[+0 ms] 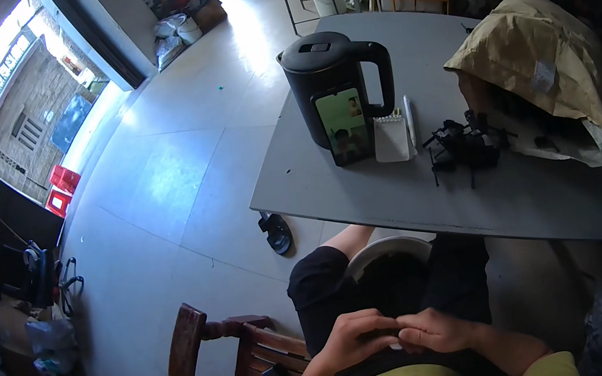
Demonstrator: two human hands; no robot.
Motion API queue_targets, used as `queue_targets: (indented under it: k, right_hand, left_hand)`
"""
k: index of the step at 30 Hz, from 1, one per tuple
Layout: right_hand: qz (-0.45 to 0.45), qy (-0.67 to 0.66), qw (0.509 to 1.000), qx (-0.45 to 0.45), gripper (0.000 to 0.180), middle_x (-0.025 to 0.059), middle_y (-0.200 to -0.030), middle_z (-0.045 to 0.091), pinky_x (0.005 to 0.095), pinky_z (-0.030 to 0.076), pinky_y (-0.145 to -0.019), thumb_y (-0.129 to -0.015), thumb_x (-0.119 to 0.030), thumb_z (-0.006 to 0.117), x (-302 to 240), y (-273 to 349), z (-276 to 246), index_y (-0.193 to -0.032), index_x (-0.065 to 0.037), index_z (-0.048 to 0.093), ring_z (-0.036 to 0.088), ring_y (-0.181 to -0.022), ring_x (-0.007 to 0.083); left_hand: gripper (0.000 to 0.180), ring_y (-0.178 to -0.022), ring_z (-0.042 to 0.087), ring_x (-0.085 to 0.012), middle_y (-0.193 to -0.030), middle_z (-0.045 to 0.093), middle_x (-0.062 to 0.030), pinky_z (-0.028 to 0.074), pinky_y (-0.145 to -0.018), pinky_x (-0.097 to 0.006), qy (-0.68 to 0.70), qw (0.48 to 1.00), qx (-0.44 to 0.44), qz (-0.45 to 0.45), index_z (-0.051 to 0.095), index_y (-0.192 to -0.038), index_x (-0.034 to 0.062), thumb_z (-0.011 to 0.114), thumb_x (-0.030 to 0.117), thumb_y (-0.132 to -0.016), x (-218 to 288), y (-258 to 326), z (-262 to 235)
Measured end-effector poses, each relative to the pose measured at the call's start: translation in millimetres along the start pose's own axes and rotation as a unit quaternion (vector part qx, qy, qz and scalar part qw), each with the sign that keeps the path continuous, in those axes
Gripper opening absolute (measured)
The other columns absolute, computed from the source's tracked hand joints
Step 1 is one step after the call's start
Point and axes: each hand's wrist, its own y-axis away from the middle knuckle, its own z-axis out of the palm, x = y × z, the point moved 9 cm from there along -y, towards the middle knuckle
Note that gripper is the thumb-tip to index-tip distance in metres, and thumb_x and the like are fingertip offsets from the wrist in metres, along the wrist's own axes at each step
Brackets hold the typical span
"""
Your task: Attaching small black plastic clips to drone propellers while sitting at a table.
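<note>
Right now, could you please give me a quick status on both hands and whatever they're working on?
Left hand and right hand together in the lap, fingers pinching something small and white, too hidden to identify. Kettle, phone, notepad untouched on the table.

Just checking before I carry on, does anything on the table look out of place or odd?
Only the phone, propped upright against the black kettle, a precarious rest. The torn brown paper bag gapes beside a tangle of black parts. Nothing spilled.
</note>
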Motion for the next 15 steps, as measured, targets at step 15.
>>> queue_targets:
  k: [15]
  right_hand:
    - [0.131, 0.630, 0.674, 0.363, 0.037, 0.0194, -0.122, 0.044, 0.0583, 0.027, -0.097, -0.078, -0.031, 0.063, 82, 35, -138, -0.107, -0.008, 0.058, 0.036, -0.118, 0.0389]
  left_hand:
    - [0.020, -0.081, 0.056, -0.0076, -0.090, 0.063, -0.0042, 0.043, -0.073, -0.019, 0.205, 0.947, 0.130, -0.212, 0.063, -0.097, -0.0009, 0.065, 0.012, -0.083, -50, 35, 2]
